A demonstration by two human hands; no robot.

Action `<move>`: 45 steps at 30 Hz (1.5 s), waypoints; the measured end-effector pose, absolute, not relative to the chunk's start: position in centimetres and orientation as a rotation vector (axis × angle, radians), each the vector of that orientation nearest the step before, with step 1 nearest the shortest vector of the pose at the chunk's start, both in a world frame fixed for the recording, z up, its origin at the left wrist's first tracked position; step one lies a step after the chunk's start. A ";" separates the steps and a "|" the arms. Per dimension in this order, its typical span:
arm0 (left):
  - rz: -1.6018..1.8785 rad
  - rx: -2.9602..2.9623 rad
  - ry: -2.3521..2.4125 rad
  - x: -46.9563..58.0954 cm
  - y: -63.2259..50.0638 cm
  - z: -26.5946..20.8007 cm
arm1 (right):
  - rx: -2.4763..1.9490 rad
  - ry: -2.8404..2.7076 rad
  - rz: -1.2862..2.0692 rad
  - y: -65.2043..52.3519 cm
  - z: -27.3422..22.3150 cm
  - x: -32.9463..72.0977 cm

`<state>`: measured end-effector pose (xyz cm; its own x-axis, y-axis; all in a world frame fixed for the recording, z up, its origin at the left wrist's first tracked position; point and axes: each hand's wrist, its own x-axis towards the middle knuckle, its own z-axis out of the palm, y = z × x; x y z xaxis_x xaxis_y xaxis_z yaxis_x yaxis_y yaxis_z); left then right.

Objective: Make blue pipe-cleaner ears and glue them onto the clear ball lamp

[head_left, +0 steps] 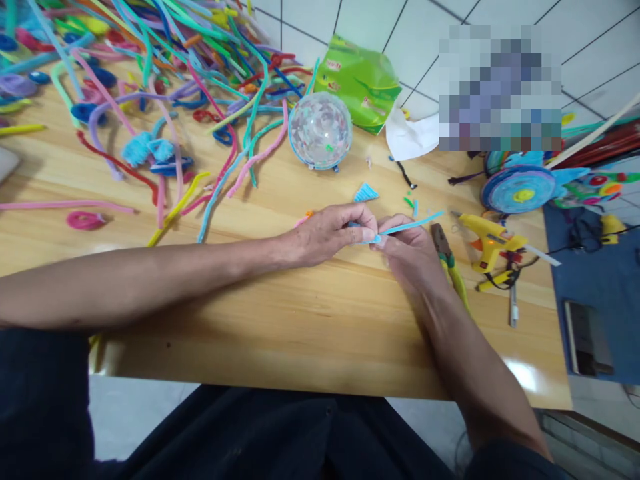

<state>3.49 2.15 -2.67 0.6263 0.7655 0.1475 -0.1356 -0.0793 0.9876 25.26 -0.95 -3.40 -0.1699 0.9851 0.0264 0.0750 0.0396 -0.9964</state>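
Note:
Above the middle of the wooden table, both my hands pinch a light blue pipe cleaner point(417, 222). My left hand point(333, 233) is closed on its folded end, and thumb and fingertips hide part of the fold. Right beside it, my right hand point(407, 243) grips the same piece, with the free length sticking out to the right. A small blue ribbed triangle point(366, 193), seemingly of pipe cleaner, lies just beyond my fingers. Pliers point(445, 257) with yellow-green handles rest against the right side of my right hand.
Loose colourful pipe cleaners point(200, 60) heap at the back left. A clear round container point(321, 131) stands before a green packet point(355, 83). At right lie a yellow glue gun point(493, 241), a utility knife point(513, 305) and a blue disc-shaped craft piece point(517, 189).

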 end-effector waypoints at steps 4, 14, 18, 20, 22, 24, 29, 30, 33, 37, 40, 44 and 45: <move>0.724 1.492 0.646 3.5 2.4 -3.3 | -1.203 -1.583 1.090 -0.9 -3.2 25.8; 0.767 1.582 0.778 3.3 1.6 -3.7 | -1.297 -1.776 0.667 -2.0 -1.9 25.5; 0.770 1.550 0.848 3.4 1.4 -3.8 | -1.331 -1.725 0.569 -2.7 -1.6 24.9; 0.781 1.515 0.854 3.5 1.4 -3.7 | -1.334 -1.709 0.516 -3.0 -1.6 24.6; 0.809 1.475 0.840 3.5 1.4 -3.5 | -1.325 -1.699 0.472 -3.3 -1.8 24.3; 0.844 1.431 0.827 3.6 1.4 -3.4 | -1.283 -1.709 0.426 -3.5 -2.0 24.1; 0.871 1.247 0.815 3.6 1.5 -3.3 | -1.074 -1.923 0.211 -3.8 -2.2 23.9; 0.867 1.197 0.805 3.7 1.5 -3.3 | -1.041 -1.979 0.156 -3.7 -2.2 23.9; 0.866 1.031 0.752 3.8 1.5 -3.4 | -0.961 -2.084 0.022 -3.5 -2.2 24.2; 0.873 0.833 0.696 4.2 1.4 -3.6 | -0.980 -2.114 -0.030 -3.2 -2.5 24.9; 0.855 0.759 0.660 4.3 1.4 -3.6 | -1.046 -2.145 -0.065 -2.9 -2.7 25.3; 0.876 0.794 0.614 4.3 1.6 -3.7 | -1.056 -2.137 -0.090 -2.8 -2.7 25.3; 0.882 0.830 0.615 4.3 1.6 -3.7 | -1.058 -2.135 -0.083 -2.7 -2.7 25.2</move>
